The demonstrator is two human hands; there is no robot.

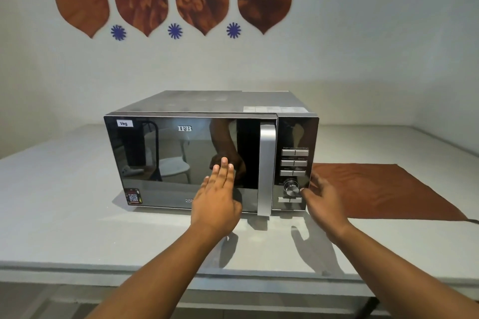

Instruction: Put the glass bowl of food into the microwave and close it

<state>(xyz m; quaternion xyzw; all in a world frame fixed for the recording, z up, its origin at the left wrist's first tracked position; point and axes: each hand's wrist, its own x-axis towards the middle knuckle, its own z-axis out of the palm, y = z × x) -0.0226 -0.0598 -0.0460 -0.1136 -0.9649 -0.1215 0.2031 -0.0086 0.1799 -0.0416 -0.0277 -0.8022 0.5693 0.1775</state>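
The fingers (223, 171) of the left hand (216, 199) are laid flat and close together against the dark mirrored glass door (181, 160), holding nothing; the fingers of the right hand (324, 204) are spread loosely and empty, braced at the right edge of the black control panel (295, 163) beside the silver round dial (292, 187); the door of the black and silver microwave (211, 153) appears flush with the frame, so the closing press is judged nearly or fully done; a firm, even push near the latch side, by the silver vertical handle (267, 169), is advised, with the body steadied against sliding on the pale grey table (64, 202); the glass bowl of food is not seen, presumably behind the reflective door; a rust-brown cloth mat (388, 189) lies just right; nothing obstructs the door.
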